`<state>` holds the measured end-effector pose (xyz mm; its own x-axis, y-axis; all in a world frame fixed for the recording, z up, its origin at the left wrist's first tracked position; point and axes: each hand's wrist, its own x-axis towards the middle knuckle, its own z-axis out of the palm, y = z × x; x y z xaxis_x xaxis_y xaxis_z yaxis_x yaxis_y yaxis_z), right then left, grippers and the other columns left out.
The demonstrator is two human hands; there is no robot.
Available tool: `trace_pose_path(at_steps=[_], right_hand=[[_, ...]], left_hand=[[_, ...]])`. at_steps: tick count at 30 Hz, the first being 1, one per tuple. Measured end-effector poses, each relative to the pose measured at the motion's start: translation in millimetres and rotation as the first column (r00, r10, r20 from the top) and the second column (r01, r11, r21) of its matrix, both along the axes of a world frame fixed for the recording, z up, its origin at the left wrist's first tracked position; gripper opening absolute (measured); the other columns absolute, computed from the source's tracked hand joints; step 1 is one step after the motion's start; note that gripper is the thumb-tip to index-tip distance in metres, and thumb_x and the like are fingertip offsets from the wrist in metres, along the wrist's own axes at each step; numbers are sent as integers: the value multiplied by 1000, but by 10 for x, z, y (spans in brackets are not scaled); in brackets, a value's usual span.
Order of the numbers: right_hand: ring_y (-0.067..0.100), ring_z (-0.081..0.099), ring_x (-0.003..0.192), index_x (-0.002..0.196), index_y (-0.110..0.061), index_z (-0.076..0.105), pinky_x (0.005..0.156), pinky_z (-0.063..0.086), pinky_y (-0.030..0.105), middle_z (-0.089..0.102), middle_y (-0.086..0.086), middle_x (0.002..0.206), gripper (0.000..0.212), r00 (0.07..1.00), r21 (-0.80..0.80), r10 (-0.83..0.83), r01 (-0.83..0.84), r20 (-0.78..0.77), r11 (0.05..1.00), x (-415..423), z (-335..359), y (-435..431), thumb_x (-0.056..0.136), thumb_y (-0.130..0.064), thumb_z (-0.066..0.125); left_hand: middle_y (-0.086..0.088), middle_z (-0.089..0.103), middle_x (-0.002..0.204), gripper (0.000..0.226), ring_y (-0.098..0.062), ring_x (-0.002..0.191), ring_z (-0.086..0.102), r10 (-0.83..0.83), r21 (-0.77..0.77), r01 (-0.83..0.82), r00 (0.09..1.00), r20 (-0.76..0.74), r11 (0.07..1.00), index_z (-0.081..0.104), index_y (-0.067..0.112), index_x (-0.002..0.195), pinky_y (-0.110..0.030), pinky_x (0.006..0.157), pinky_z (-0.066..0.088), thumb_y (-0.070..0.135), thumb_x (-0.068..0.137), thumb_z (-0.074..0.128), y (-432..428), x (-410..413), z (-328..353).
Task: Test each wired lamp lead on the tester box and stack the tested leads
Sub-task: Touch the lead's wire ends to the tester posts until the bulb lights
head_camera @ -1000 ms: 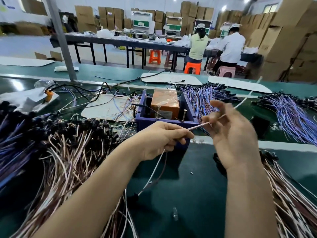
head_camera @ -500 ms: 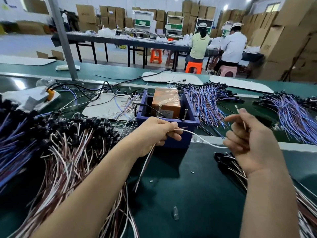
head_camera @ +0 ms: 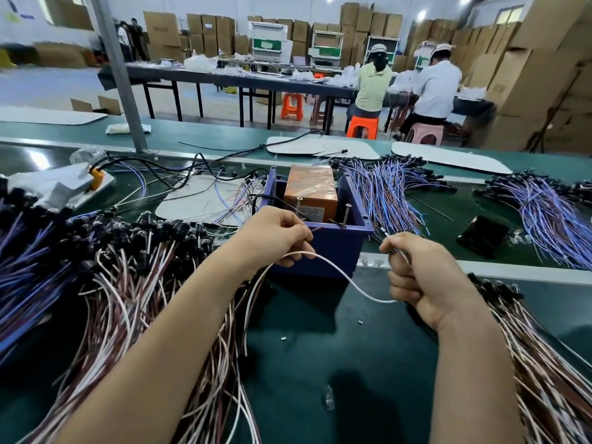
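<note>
One lead (head_camera: pixel 349 279) hangs between both hands just in front of the tester box (head_camera: pixel 336 245), mid-worktop (head_camera: pixel 320 347); the left hand (head_camera: pixel 282 235) pinches its brown and white wires, and the right hand (head_camera: pixel 416 277) curls round the white wire near its tip. It looks light, thin and floppy, sagging in a loop; it is probably best pinched close to each bare end.

Glossy film wraps the orange box (head_camera: pixel 312 190); blue plastic tray (head_camera: pixel 333 248).

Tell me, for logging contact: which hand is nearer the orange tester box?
Left. The left hand just in front of the orange tester box; right hand farther, to its right.
</note>
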<state>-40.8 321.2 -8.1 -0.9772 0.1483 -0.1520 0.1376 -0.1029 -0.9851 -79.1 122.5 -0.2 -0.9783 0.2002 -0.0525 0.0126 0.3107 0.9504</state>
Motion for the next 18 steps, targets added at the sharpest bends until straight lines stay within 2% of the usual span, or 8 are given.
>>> trace_pose_path(at_steps=[5,9,13,18], right_hand=[[4,13,31,77,-11,46,35,13,10,21,-8,40,27,999,31,38,-38,-15,999,-75,-66,-147,101,-10,35],[5,14,31,79,-11,47,36,14,10,23,-8,39,24,998,56,54,-53,-15,997,-108,-86,-213,101,-10,36],[5,15,32,79,-12,47,34,15,12,24,-8,40,21,998,49,52,-50,-29,998,-132,-96,-240,99,-9,40],[6,14,33,78,-9,51,36,15,11,22,-6,42,23,999,35,16,-15,-39,999,-151,-110,-205,98,-8,37]], left_hand=[[-1,73,70,16,0,45,46,30,-128,-45,993,-116,991,67,11,76,-8,42,34,13,91,61,-203,-47,36],[4,70,65,15,-6,49,45,87,-212,-136,970,-225,968,70,17,74,-20,51,38,16,88,66,-258,-101,5],[-3,67,62,16,-4,41,50,168,-153,-202,963,-211,967,65,10,72,-17,43,47,8,88,66,-170,-121,-55],[-5,65,59,17,-2,36,53,230,-79,-254,945,-231,964,62,8,71,-13,40,44,4,87,66,-94,-129,-97]])
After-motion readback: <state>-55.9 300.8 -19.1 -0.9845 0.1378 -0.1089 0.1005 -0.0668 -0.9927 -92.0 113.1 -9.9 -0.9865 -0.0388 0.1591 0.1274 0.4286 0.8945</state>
